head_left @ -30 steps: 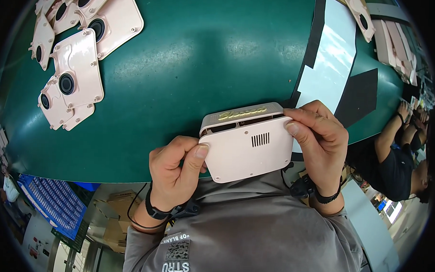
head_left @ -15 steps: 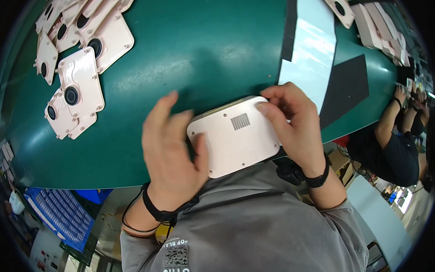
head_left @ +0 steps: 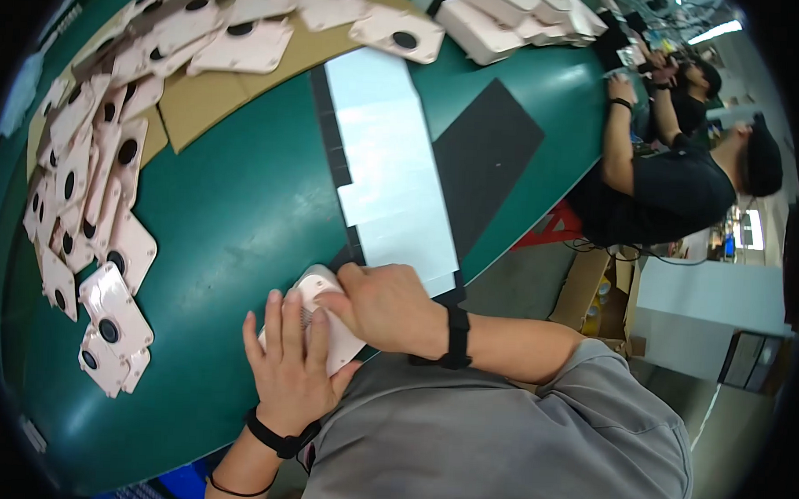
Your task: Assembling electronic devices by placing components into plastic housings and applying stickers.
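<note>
A pale pink plastic casing (head_left: 347, 343) with rounded corners lies at the near edge of the green table, tilted from the picture's axes. My left hand (head_left: 292, 356) rests flat across its face, fingers stretched out and partly covering the grey grille. At the casing's far right corner my right hand (head_left: 393, 306) is closed, its thumb on the face and the other fingers curled over the edge. What lies under the casing is hidden. Just beyond my right hand lies a light blue sheet (head_left: 390, 152) with black strips along its left side.
A black sheet (head_left: 500, 152) lies right of the blue one. Many pink panels with black round parts (head_left: 120, 306) pile along the left and far side, partly on cardboard (head_left: 202, 115). Pink casings (head_left: 482, 32) are stacked far right. Another person (head_left: 692, 185) sits on the right.
My view has swung right. My left hand, raised and blurred before, now lies on the casing. The casing has turned, and my right hand still grips its corner.
</note>
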`<action>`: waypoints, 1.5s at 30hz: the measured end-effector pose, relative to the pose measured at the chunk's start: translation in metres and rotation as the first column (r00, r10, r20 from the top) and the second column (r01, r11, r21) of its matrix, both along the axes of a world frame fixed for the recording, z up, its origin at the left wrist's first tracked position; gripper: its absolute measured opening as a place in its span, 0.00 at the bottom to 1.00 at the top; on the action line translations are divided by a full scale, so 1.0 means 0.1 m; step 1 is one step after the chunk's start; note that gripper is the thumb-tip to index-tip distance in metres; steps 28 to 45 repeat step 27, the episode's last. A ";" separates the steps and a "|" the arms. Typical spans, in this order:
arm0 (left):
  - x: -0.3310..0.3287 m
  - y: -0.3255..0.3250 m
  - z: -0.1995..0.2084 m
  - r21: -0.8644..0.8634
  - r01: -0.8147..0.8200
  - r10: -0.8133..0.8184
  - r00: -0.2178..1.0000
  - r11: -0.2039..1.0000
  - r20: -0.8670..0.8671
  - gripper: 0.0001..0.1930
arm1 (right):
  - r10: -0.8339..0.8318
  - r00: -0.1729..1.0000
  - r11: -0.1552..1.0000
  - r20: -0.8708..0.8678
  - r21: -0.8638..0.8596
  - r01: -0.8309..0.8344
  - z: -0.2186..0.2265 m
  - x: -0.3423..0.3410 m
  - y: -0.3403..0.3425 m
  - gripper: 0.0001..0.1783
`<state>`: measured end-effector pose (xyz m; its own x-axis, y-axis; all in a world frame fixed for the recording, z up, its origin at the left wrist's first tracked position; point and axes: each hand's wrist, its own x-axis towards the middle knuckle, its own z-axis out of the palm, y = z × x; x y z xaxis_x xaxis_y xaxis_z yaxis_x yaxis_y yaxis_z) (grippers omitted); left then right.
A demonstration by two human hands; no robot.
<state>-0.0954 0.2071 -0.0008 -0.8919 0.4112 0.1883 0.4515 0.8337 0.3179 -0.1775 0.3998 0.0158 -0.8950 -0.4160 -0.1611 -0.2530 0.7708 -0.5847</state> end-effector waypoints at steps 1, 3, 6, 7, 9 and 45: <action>0.00 -0.01 -0.01 0.002 -0.008 0.008 1.000 1.000 -0.007 0.39 | 0.022 1.000 1.000 0.007 0.010 -0.022 -0.02 0.02 -0.01 0.26; 0.02 -0.04 -0.03 0.021 0.002 -0.001 0.999 1.000 -0.041 0.40 | 0.068 0.998 0.997 0.018 0.028 -0.068 -0.01 -0.02 0.02 0.27; 0.08 -0.09 -0.11 0.046 -0.013 0.016 0.998 0.999 -0.065 0.42 | 0.137 0.977 0.988 0.163 -0.088 -0.124 0.19 -0.12 0.14 0.27; 0.11 -0.13 -0.15 0.051 -0.020 0.025 0.996 0.998 -0.089 0.44 | 0.194 0.949 0.975 0.247 -0.156 -0.159 0.25 -0.14 0.20 0.28; 0.13 -0.16 -0.16 0.059 -0.038 0.045 0.990 0.998 -0.130 0.49 | 0.184 0.951 0.970 0.247 -0.201 -0.136 0.30 -0.13 0.30 0.31; 0.66 -0.19 0.32 0.357 -0.425 0.398 0.905 0.832 0.150 0.25 | -0.301 0.703 0.103 0.644 -0.711 0.696 -1.36 -2.40 4.97 0.50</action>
